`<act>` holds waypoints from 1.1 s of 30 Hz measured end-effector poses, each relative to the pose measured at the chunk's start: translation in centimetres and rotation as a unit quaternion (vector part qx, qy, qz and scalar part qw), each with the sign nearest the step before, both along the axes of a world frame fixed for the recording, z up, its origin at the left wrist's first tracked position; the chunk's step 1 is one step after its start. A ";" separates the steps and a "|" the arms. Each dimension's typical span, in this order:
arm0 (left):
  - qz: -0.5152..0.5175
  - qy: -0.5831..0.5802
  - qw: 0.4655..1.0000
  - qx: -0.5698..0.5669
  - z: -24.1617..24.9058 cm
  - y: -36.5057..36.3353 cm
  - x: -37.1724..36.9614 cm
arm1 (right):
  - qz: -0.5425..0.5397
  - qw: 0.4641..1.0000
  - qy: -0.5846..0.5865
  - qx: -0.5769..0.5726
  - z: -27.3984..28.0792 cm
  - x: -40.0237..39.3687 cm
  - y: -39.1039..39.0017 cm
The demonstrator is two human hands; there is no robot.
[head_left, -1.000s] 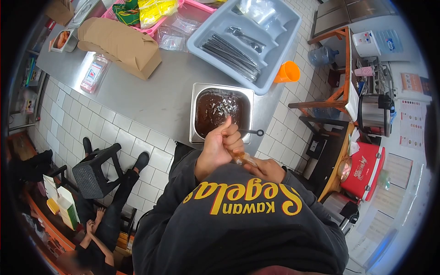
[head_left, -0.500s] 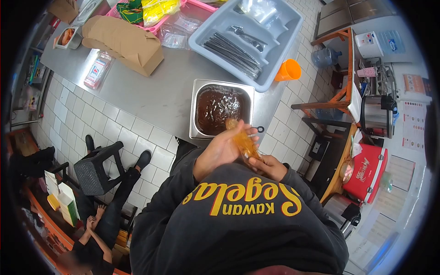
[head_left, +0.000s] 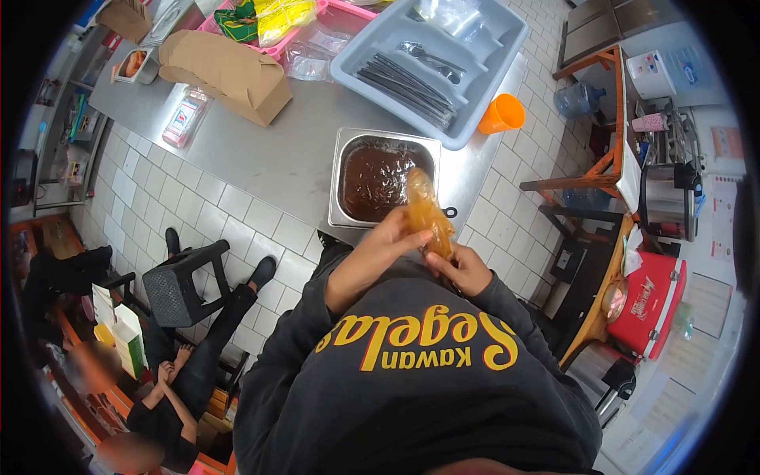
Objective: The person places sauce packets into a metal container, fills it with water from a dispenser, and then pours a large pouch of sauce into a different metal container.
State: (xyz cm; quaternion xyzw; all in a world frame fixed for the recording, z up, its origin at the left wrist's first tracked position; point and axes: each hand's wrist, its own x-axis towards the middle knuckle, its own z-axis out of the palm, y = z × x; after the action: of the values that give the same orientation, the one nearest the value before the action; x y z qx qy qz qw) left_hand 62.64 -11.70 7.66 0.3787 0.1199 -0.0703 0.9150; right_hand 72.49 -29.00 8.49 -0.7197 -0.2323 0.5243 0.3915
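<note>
Both of my hands are closed around a long clear plastic bag with amber-brown contents [head_left: 431,215]. My left hand [head_left: 385,244] grips its side, with the thumb lying across the lower part. My right hand [head_left: 461,269] pinches the end nearest my body. The bag's far end points away from me, over the right edge of a square metal pan [head_left: 339,207]. Dark brown, glossy sauce [head_left: 376,180] lies inside the pan. What exactly fills the bag cannot be made out.
A grey-blue cutlery tray [head_left: 475,119], an orange cup [head_left: 502,113], a cardboard box [head_left: 229,75], a pink basket [head_left: 321,11] and a packet [head_left: 184,117] are on the steel table [head_left: 237,158]. On the left are a black stool [head_left: 180,289] and seated people. A red cooler [head_left: 645,305] is at right.
My hands have turned the bag more upright, its far end now reaching further forward over the pan's right edge. My left hand has shifted from an open palm under it to a grip.
</note>
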 end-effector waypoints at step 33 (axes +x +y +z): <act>0.615 0.102 0.706 0.337 2.8 0.4 -13.7 | -0.036 0.943 -0.283 0.171 -1.5 4.8 0.6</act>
State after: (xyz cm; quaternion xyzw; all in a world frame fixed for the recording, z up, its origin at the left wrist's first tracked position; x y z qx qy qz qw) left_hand 48.95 -11.29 10.47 0.4942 0.4347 0.5147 0.5494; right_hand 77.33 -28.41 6.96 -0.7687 -0.3933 0.2367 0.4454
